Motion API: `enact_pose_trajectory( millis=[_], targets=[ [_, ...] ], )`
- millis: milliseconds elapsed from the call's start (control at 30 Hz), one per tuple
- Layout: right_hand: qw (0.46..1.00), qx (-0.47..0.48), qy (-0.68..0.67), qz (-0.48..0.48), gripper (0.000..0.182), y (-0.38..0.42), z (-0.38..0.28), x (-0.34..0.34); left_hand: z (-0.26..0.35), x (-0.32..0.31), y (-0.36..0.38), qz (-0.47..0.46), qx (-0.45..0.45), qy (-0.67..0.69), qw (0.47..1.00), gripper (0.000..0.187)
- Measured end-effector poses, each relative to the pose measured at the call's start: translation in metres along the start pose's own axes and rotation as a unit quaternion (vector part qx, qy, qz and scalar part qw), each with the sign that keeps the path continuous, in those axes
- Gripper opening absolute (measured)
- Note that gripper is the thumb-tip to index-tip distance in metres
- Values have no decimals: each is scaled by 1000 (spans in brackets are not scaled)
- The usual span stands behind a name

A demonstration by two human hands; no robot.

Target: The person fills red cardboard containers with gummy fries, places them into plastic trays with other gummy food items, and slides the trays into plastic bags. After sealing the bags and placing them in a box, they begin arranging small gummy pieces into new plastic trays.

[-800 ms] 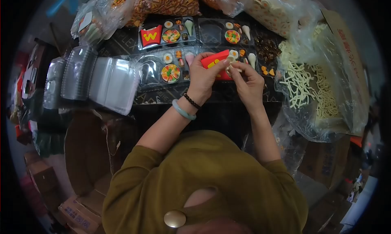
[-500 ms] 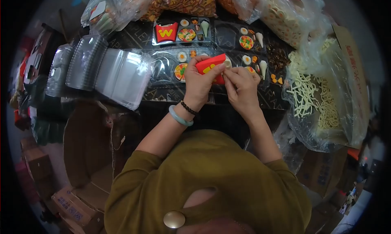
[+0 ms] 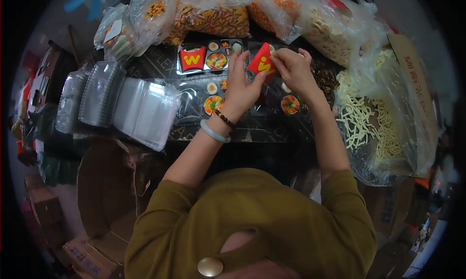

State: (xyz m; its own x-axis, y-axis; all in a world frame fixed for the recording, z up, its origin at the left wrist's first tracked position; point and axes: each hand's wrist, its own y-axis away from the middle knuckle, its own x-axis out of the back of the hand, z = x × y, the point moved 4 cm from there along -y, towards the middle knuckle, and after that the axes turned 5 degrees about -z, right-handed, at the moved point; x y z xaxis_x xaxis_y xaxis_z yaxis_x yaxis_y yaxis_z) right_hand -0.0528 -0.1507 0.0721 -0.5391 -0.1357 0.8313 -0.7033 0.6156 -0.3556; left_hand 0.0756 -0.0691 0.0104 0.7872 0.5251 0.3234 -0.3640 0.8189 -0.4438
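A red toy French-fry box (image 3: 261, 59) with a yellow mark is tilted above the right-hand clear trays. My right hand (image 3: 297, 71) pinches its upper right side. My left hand (image 3: 239, 84) has its fingers stretched out, and its thumb lies at the box's lower edge. Left of my fingers, a tray contains another red fry box (image 3: 192, 59), a mini pizza (image 3: 216, 61) and a fried egg (image 3: 213, 46). Nearer me, a second tray has a mini pizza (image 3: 213, 104) beside my left wrist. Another mini pizza (image 3: 290, 104) lies below my right hand.
Stacked clear plastic cases (image 3: 145, 111) stand at the left. Bags of small colourful pieces (image 3: 211, 20) line the back. Cream-coloured strands (image 3: 357, 123) lie in a plastic-lined carton (image 3: 415, 84) at the right. An open cardboard box (image 3: 104, 186) sits below left.
Both hands have moved away from my body with the red fry box, toward the back trays. The left hand's fingers have spread from their grip on it; the right hand now pinches it.
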Motion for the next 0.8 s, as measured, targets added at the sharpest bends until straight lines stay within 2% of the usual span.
enact_pose_trajectory(
  millis=[33, 67, 100, 133, 200, 233, 267, 300, 400, 433, 500, 567, 633, 733, 800],
  targets=[
    [999, 26, 47, 4, 10, -10, 14, 0, 6, 1, -10, -26, -41, -110, 993, 69],
    [995, 63, 81, -1, 8, -20, 29, -4, 6, -4, -21, -53, -94, -149, 983, 72],
    [991, 56, 115, -38, 7, -29, 43, -11, 5, -11, -30, -79, -147, -187, 968, 75],
    [985, 47, 150, -74, 8, -36, 56, -22, 1, -19, -40, -110, -161, -172, 966, 79],
    [989, 68, 103, -77, 16, -40, 79, -52, -20, -40, -52, -195, -193, -211, 938, 82],
    [981, 30, 106, -162, 20, -41, 93, -68, -38, -52, -54, -247, -160, -238, 926, 85],
    [984, 38, 79, -157, 24, -38, 93, -73, -44, -56, -55, -291, -91, -268, 914, 87],
    [980, 41, 95, -169, 26, -36, 96, -78, -48, -59, -56, -303, -77, -291, 904, 84],
    [989, 75, 96, -85, 13, -28, 82, -27, -42, -59, -60, -322, -113, -326, 882, 77],
    [994, 100, 52, 14, 8, -27, 80, 3, -38, -58, -62, -335, -123, -358, 863, 75],
    [980, 69, -35, 181, 7, -27, 85, 65, -29, -55, -66, -334, -142, -382, 850, 68],
    [949, 42, 47, 310, 9, -29, 109, 120, -30, -54, -69, -339, -155, -380, 846, 64],
    [914, 28, 162, 371, 13, -43, 149, 158, -27, -54, -71, -356, -156, -378, 840, 63],
    [925, -46, 220, 307, 18, -70, 233, 169, -34, -53, -69, -340, -169, -340, 860, 60],
    [925, -105, 252, 266, 18, -87, 264, 166, -38, -51, -69, -337, -164, -311, 873, 58]
  ],
)
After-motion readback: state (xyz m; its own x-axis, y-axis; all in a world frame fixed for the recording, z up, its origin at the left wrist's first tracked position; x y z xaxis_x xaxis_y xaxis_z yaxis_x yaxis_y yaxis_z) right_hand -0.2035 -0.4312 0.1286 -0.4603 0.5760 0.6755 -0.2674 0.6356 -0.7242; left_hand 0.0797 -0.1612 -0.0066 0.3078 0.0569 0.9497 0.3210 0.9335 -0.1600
